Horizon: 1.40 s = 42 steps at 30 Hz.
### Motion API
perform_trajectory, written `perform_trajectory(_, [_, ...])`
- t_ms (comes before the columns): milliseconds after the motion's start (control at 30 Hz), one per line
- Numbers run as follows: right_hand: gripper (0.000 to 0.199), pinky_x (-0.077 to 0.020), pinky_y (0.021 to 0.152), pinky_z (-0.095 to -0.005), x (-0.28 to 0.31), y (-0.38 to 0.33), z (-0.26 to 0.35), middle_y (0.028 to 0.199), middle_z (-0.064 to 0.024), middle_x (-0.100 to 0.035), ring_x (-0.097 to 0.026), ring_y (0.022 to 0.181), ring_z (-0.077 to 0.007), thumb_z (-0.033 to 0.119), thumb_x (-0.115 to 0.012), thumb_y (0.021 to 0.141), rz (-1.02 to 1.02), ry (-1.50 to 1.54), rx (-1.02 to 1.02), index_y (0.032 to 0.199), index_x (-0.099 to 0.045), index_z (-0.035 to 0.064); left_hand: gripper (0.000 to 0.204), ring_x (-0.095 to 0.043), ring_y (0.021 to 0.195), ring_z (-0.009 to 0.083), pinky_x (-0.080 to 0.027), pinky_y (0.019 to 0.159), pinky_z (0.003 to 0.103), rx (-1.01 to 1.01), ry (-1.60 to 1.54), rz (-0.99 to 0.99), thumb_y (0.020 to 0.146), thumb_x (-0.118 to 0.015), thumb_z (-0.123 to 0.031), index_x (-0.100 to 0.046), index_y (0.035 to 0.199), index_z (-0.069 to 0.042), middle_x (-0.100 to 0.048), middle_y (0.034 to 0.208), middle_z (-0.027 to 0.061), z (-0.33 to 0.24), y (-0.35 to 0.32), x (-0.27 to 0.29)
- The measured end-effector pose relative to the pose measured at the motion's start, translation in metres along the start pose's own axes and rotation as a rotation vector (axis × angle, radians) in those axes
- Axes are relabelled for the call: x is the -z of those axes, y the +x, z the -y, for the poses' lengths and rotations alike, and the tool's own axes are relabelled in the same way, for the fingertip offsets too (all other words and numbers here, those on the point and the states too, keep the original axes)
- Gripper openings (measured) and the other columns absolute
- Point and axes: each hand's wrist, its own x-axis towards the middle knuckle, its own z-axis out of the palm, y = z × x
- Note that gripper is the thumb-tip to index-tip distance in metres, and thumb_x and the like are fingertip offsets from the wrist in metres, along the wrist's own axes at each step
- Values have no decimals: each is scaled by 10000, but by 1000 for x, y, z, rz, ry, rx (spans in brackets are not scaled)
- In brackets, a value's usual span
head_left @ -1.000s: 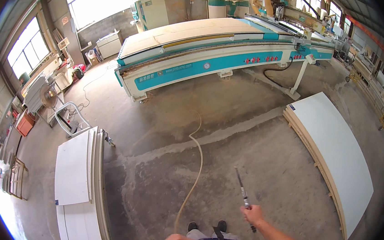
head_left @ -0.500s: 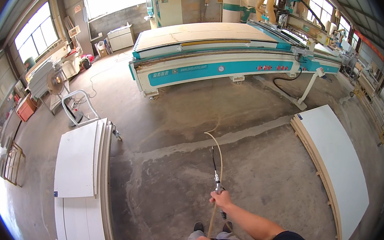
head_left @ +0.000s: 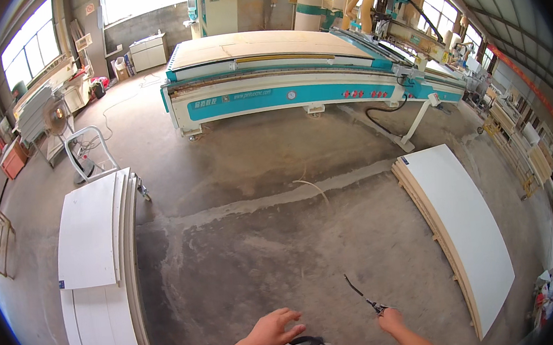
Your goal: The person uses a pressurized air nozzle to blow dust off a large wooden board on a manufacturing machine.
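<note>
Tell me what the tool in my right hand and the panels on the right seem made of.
Tool: likely metal body, from its silvery glints; its thin, dark tube could be rubber or plastic. Panels: probably wood-based board, from the tan edges, with a smooth white face, perhaps laminate.

Held in the right hand (head_left: 389, 320): hand tool (head_left: 374, 306), black front tube (head_left: 354, 286), black-and-silver body. Right of the grip: panel stack (head_left: 458, 222), white top, tan edge (head_left: 435, 227), dark blue corner label (head_left: 405, 160). Left of the grip: second panel stack (head_left: 91, 234), white top. Ahead of the grip: machine (head_left: 249, 85), off-white frame, teal bands (head_left: 251, 104), red knobs (head_left: 356, 94), tan bed (head_left: 272, 47).
</note>
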Motion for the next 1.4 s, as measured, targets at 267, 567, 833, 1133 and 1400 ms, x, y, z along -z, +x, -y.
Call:
perform_trajectory(267, [228, -492, 715, -445, 18, -33, 43, 852, -166, -648, -624, 810, -339, 233, -530, 753, 35, -183, 525, 826, -656, 58, 375, -511, 1063, 297, -416, 884, 407, -381, 394, -440, 747, -683, -232, -577, 1060, -55, -541, 1110, 121, -77, -22, -112])
perform_trajectory(567, [176, -464, 730, -403, -29, -207, 95, 850, -118, -647, -615, 847, -278, 144, -521, 730, 288, -241, 1472, 848, -640, 90, 306, -540, 582, 207, -393, 482, 326, 290, 623, -379, 821, -564, -206, -523, 1077, -44, -540, 810, 90, -92, -171, -269])
perform_trajectory(833, [207, -430, 850, -383, -97, -306, 59, 1010, -119, -609, -561, 994, -270, 216, -601, 770, 254, 169, 1795, 923, -636, 81, 303, -606, 691, 377, -484, 633, 451, 765, 65, -525, 809, -538, -215, -567, 1053, -37, -643, 759, 178, -49, -325, -392])
perform_trajectory(1133, [393, -471, 829, -297, -185, -432, -14, 1071, -111, -615, -595, 931, -189, 187, -586, 864, 1226, 451, 1059, 1208, -509, 12, 438, -277, 400, 45, -253, 356, 218, 618, -1623, -573, 947, -418, -421, -487, 1168, -49, -357, 576, -45, -118, -514, -521])
perform_trajectory(1400, [197, -522, 689, -308, -226, -596, -60, 901, -134, -621, -613, 774, -205, 45, -573, 843, 1572, 683, 719, 1028, -523, 2, 616, -523, 602, 117, -431, 552, 282, 500, -1349, -863, 916, -280, -595, -614, 955, -79, -564, 662, 10, -164, -610, -669])
